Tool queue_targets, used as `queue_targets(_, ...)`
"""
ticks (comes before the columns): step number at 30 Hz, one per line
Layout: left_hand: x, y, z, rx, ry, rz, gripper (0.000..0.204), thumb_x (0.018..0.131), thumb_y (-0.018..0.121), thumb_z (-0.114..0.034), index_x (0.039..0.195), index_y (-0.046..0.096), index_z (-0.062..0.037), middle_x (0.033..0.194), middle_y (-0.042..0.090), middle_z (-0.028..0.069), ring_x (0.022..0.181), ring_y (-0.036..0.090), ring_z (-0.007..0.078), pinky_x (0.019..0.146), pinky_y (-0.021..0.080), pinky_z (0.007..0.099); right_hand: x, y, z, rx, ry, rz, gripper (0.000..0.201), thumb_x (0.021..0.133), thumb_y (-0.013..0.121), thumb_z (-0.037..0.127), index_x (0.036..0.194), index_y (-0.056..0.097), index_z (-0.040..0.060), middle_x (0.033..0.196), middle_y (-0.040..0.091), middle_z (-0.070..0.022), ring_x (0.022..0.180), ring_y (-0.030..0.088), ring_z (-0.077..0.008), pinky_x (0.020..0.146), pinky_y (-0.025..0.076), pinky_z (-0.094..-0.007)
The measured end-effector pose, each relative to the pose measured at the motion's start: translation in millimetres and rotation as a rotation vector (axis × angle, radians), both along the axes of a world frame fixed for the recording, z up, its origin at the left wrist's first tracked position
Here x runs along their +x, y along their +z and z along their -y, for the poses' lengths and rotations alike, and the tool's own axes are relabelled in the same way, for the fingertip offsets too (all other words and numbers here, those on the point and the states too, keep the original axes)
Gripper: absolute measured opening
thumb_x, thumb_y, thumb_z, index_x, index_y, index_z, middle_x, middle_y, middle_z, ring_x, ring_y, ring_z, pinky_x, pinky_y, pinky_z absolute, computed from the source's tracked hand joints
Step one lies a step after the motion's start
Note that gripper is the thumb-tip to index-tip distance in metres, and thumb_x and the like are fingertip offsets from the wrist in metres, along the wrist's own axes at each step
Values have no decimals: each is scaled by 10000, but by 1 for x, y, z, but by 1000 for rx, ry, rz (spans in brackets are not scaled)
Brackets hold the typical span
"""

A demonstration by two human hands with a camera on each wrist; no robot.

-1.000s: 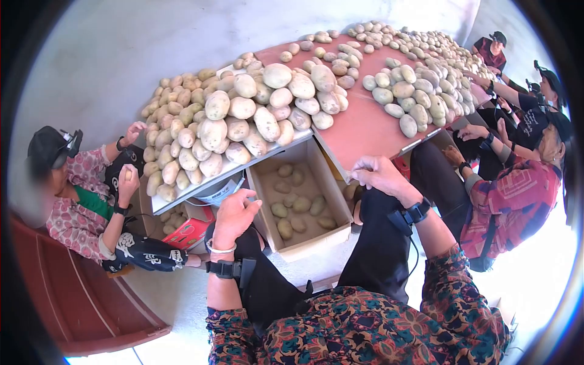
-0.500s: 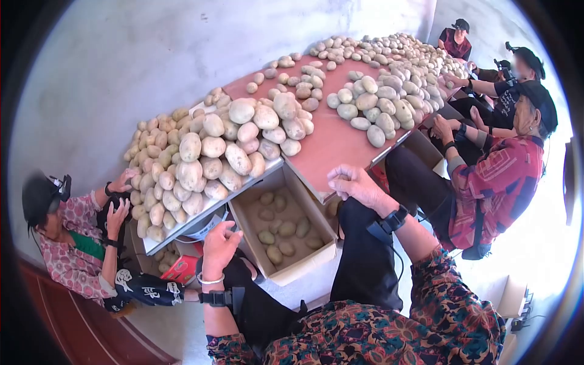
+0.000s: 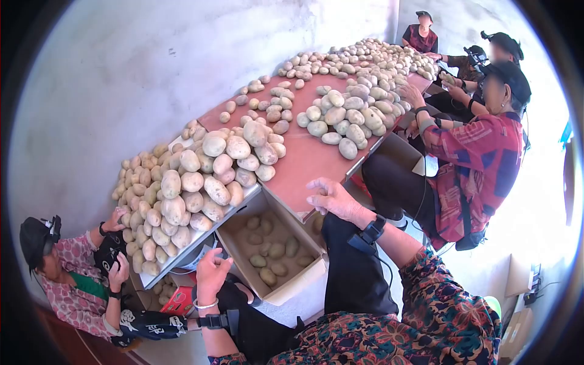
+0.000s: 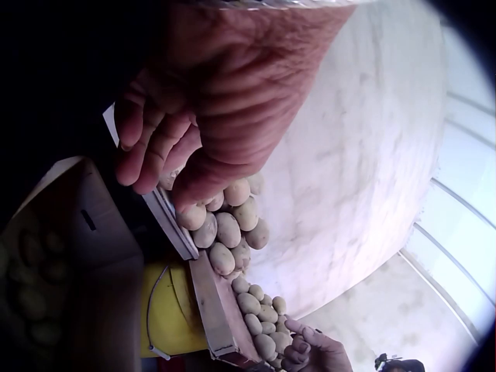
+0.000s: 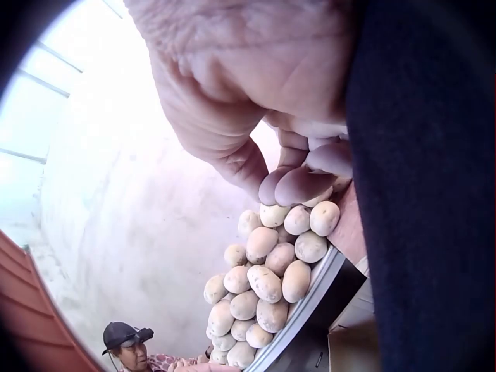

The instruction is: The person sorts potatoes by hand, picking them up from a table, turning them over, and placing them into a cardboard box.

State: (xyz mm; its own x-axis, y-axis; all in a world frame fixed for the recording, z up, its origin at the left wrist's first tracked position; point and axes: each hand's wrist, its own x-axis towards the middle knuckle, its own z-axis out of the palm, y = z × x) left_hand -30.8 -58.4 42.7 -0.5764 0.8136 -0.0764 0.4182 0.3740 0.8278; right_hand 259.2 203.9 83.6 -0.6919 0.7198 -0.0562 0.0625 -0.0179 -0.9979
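My left hand (image 3: 213,274) hovers above my left knee, near the left side of an open cardboard box (image 3: 299,285). Its fingers are loosely bent and hold nothing. Over my right knee hangs my right hand (image 3: 337,199), also without anything in it; thumb (image 5: 244,167) and fingertips curve close together in the right wrist view. Several potatoes (image 3: 276,250) lie on the bottom of the box between my knees. Behind it, a big heap of potatoes (image 3: 173,207) covers the near end of the table.
More potatoes (image 3: 353,115) spread along the reddish tabletop (image 3: 292,176). A person in a pink patterned top (image 3: 70,261) sits at left, and one in a red patterned shirt (image 3: 471,161) at right. A yellow bucket (image 4: 174,310) stands under the table. Others sit farther along.
The head view has turned to the right, so the table and box slide left in it. Both my hands stay raised over my knees, empty. The neighbours' hands have moved.
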Motion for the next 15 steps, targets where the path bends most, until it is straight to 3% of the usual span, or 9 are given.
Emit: queue_targets(15, 1, 4, 1, 21, 15, -42, 545, 754, 776, -164, 1220, 591, 48, 775, 695, 84, 688, 647, 137, 660, 517, 288, 0, -2, 1, 31, -5, 13, 463, 901, 664, 132, 1288, 474, -38, 699, 545, -2, 602, 509, -87, 555, 420, -242)
